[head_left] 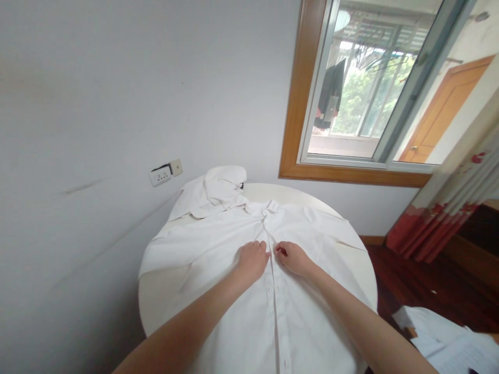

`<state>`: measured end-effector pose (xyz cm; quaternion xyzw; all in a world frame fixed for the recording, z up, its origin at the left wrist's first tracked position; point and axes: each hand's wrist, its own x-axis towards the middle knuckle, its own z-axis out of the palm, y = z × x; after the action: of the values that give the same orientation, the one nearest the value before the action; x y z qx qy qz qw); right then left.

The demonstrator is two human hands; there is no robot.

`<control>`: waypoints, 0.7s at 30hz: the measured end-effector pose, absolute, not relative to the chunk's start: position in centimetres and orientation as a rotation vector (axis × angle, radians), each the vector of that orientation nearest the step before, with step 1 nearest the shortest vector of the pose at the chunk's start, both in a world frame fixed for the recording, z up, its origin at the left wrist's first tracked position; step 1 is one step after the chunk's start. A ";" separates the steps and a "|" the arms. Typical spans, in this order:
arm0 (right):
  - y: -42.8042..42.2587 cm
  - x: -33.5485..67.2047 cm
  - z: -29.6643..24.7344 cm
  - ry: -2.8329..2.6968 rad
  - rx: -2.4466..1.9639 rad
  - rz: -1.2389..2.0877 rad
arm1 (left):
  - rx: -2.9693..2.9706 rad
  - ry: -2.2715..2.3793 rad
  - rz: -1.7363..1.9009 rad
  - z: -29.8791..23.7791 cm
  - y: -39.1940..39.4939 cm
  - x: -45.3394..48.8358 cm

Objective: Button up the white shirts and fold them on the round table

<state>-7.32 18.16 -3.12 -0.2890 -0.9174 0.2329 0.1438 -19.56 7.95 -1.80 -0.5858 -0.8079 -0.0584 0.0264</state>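
Observation:
A white button-up shirt (307,311) lies spread on a round, cream-coloured table (154,298), its collar toward the wall and its sleeves out to both sides. Down its middle runs the front opening, with small buttons along it. At the upper part of that opening, my left hand (254,258) is closed on the cloth at the left edge. Just across the gap, my right hand (295,258) has its fingers curled in a pinch at the other edge. The two hands are apart, and whatever lies between the fingertips is too small to make out.
More white cloth (218,189) is heaped at the table's back left, against the wall. A wall socket (160,175) sits above it. Behind the table is a wood-framed window (302,88). Papers (448,337) lie at lower right, below a red-and-white curtain (436,221).

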 end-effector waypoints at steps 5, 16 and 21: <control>17.8 -8.5 -2.3 -2.704 -0.948 0.609 | -1.715 -2.502 -0.138 -2.1 8.4 -18.8; 18.9 -9.6 -3.1 -2.714 -0.997 0.667 | -1.809 -2.451 -0.177 -3.6 8.5 -20.6; 19.7 -9.1 -3.6 -2.644 -0.982 0.855 | -1.863 -2.402 -0.177 -4.1 8.7 -20.7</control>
<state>-9.09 19.70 -3.59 -0.3316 -0.8929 0.2887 0.0971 -20.75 8.71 -4.12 -0.6111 -0.7879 -0.0582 0.0481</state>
